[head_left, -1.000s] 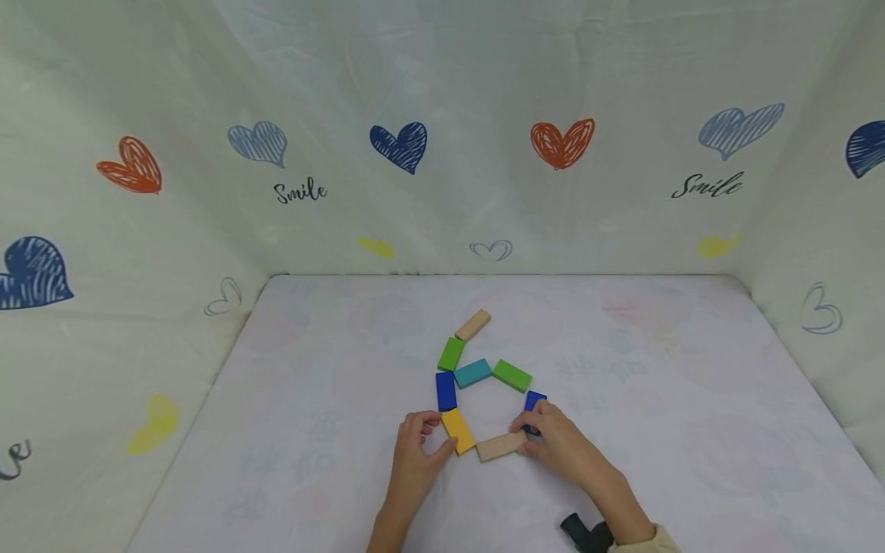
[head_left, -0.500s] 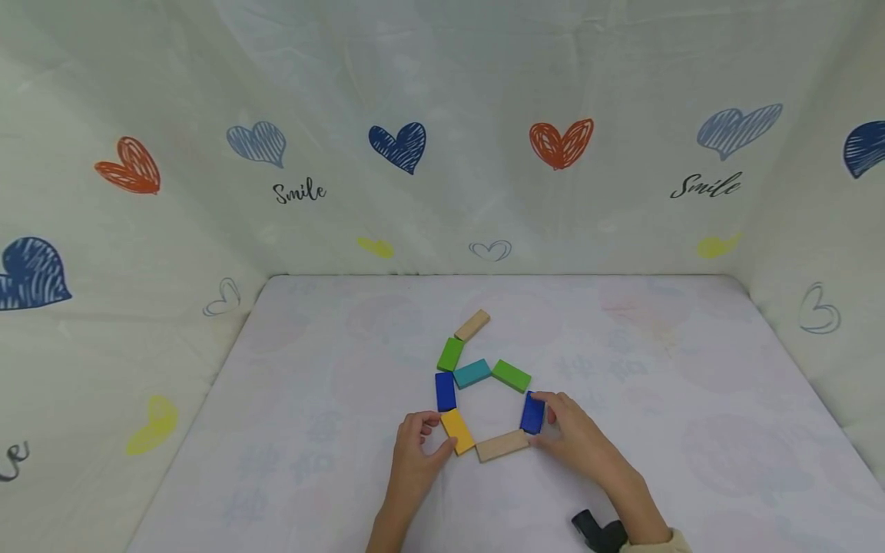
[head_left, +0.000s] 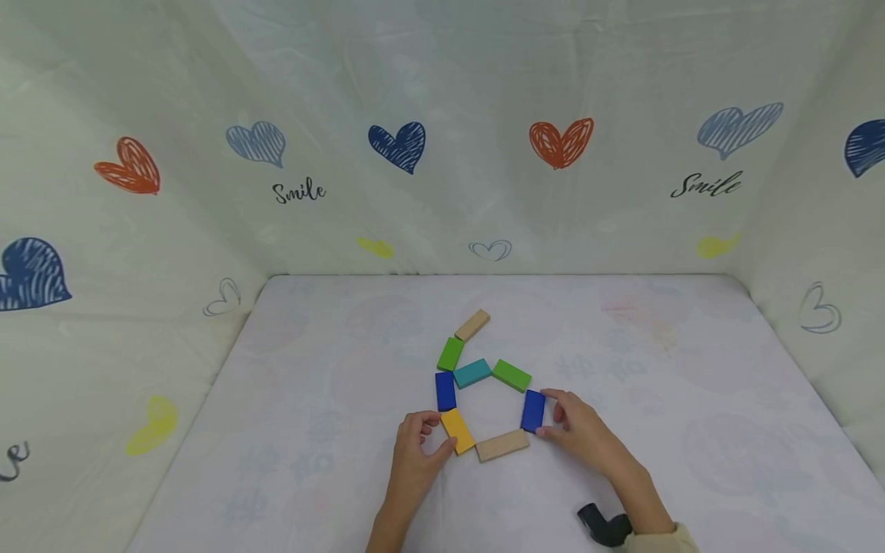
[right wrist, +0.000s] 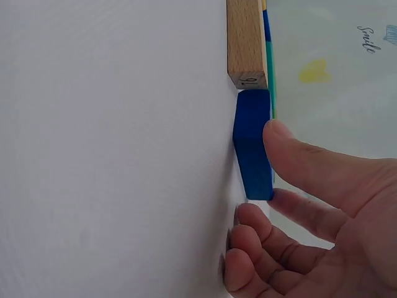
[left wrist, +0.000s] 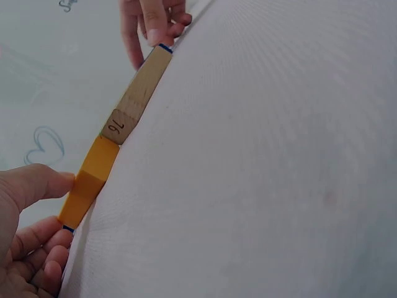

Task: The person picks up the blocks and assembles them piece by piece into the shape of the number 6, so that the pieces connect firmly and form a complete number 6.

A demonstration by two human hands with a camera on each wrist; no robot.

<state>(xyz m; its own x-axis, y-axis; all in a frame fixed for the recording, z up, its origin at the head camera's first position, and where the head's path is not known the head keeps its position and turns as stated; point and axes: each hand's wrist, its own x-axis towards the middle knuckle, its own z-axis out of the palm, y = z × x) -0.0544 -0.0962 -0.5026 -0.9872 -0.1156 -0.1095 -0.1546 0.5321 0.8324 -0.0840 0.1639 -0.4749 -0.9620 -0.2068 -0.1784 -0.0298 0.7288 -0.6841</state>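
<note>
My left hand [head_left: 417, 459] pinches a yellow block [head_left: 458, 432] between thumb and index finger at its two ends. On the right, thumb and index fingertip of my right hand [head_left: 581, 434] are at the ends of a blue block [head_left: 533, 412], along its outer side. Between these two blocks lies a plain wooden block [head_left: 502, 446], with a number on its end in the left wrist view. A green block [head_left: 512, 375], a teal block [head_left: 473, 373] and a second blue block [head_left: 445, 392] complete a ring with them, all lying flat.
Above the ring, a second green block [head_left: 450, 354] and a second wooden block [head_left: 473, 326] continue in a curve. A black device [head_left: 604, 527] sits at my right wrist. The white tabletop [head_left: 332, 369] meets a pale curtain [head_left: 470, 200] printed with hearts at its back edge.
My right hand has shifted rightward, from over the blue block and wooden block's end to the blue block's outer side, leaving more of both visible. My left hand stays on the yellow block.
</note>
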